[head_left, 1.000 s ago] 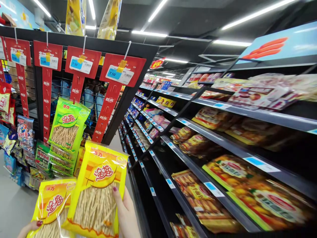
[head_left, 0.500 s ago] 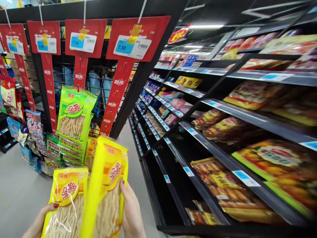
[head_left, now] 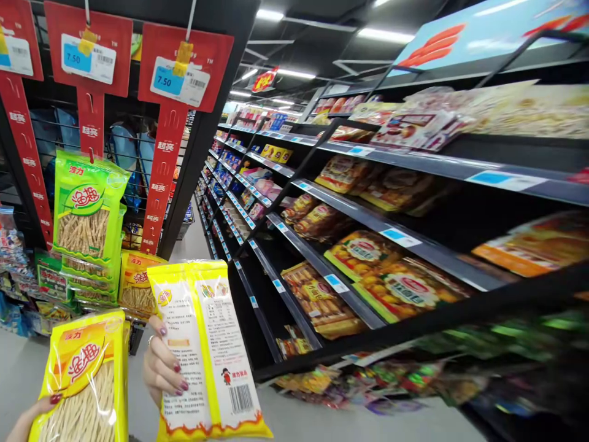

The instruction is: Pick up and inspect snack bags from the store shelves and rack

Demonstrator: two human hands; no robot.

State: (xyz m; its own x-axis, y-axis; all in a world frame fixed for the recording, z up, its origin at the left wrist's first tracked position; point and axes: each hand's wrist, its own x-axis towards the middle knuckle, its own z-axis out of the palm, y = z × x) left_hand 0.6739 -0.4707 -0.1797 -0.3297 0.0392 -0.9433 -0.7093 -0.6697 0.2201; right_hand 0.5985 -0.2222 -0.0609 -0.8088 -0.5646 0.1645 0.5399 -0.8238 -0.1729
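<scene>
My left hand (head_left: 34,414) grips a yellow snack packet (head_left: 80,380) at the lower left. Its thumb lies on the front, where pale strips show through the clear window. In my right hand (head_left: 163,362) is a second yellow snack packet (head_left: 211,362), its printed back and barcode towards me. Several fingers of that hand curl over the packet's left edge; the thumb is hidden behind it. Just beyond both hands, green snack packets (head_left: 87,209) hang from a red strip, beside a hanging yellow-orange packet (head_left: 137,282).
Red price cards (head_left: 184,64) hang along a black rack at the left. To the right, long dark shelves (head_left: 350,209) carry bagged breads (head_left: 409,285) and other packaged goods. Blurred small packets (head_left: 331,380) hang low beneath the shelf end. Grey floor (head_left: 299,417) runs between.
My right hand has turned its packet over from front to back. The two packets have moved apart, the left one lower and to the left. The view has swung right.
</scene>
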